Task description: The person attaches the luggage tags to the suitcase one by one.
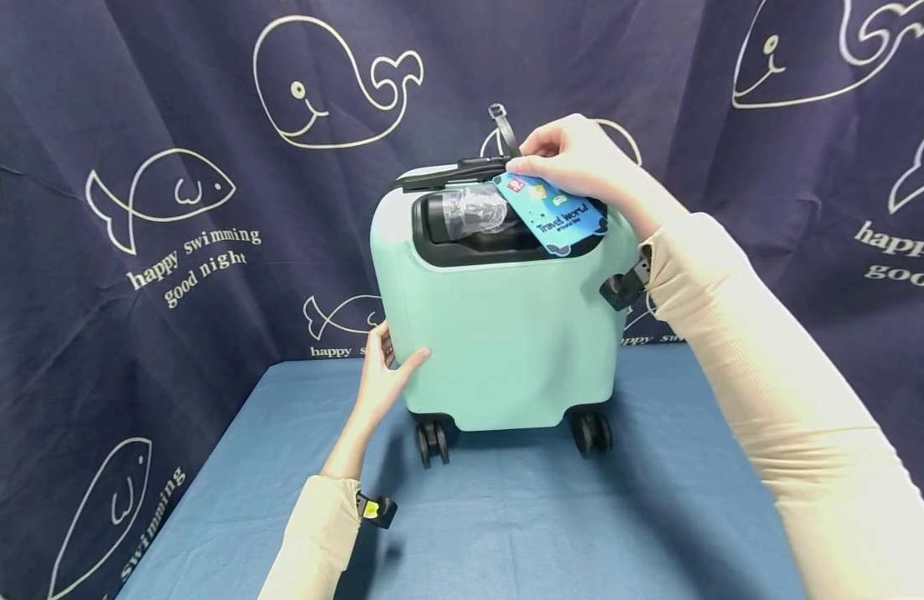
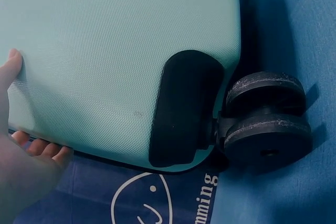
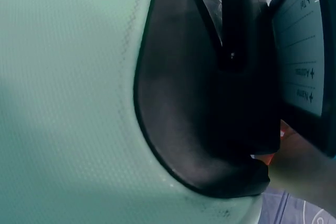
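While the right hand [image 1: 577, 158] pinches the top end of a blue luggage tag [image 1: 555, 215], thumb and fingers closed together, the left hand [image 1: 382, 375] grips the left side of the mint suitcase [image 1: 506, 333], thumb spread apart from the fingers across it. The suitcase stands upright mid-scene on the blue-covered desk [image 1: 476, 533], before a far, whale-patterned curtain [image 1: 199, 75]. Clear plastic [image 1: 472, 210] wraps part of its recessed black top.
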Motion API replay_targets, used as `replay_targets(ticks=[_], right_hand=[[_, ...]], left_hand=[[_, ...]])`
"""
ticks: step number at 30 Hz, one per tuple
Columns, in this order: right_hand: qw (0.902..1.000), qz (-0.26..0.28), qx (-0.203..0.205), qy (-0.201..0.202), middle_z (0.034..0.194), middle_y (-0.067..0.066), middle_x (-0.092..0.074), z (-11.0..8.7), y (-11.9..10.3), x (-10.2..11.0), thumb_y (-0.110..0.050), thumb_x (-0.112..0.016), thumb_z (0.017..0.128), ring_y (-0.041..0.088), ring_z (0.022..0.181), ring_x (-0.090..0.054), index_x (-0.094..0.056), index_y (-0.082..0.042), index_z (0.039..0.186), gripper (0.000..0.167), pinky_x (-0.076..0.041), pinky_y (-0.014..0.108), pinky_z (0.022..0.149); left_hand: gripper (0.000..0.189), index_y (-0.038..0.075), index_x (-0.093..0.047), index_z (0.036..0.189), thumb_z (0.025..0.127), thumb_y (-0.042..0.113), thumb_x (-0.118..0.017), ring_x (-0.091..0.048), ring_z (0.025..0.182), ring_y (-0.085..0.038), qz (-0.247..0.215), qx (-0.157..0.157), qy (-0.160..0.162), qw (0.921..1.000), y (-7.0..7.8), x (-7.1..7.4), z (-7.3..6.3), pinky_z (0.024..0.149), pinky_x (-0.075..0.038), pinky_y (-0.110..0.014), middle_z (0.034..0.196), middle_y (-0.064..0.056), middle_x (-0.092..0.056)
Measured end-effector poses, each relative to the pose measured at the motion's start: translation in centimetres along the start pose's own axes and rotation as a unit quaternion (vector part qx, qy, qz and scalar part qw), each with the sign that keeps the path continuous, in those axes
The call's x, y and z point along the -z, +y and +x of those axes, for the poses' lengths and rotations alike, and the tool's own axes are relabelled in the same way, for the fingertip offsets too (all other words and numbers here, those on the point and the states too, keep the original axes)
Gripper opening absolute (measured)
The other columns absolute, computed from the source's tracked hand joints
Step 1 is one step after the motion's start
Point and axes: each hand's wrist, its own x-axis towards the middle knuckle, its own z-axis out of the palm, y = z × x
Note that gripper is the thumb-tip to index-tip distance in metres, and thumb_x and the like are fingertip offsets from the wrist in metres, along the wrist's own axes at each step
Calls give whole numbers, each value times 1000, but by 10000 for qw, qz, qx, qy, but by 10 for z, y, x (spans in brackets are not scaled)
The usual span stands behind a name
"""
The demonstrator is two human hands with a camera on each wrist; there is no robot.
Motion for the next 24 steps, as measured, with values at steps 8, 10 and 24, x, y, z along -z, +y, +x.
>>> replay_targets(ticks=[8, 10, 24], right_hand=[[9985, -452, 254, 192, 85, 4, -58, 2, 3, 0, -35, -64, 86, 10, 73, -44, -68, -6, 96, 31, -32, 21, 65], [9988, -294, 337, 197, 85, 3, -56, 3, 5, -1, -33, -64, 86, 10, 73, -44, -67, -5, 95, 30, -31, 21, 66], [9988, 408, 253, -2, 89, -9, -54, 17, 21, -4, -37, -67, 84, 8, 80, -48, -64, -14, 92, 25, -30, 20, 74]], left_hand=[[73, 11, -33, 138, 80, 26, -75, -48, 118, -20, 77, -204, 90, 9997, -12, 1, 3, 107, -34, -38, 131, -7, -43], [72, 11, -33, 138, 81, 25, -74, -48, 118, -20, 58, -244, 104, 9996, -12, 1, 3, 107, -34, -40, 130, -7, -43], [69, 12, -34, 137, 81, 25, -74, -49, 117, -20, 138, -224, 101, 9996, -13, 2, 3, 106, -36, -37, 131, -6, -43]])
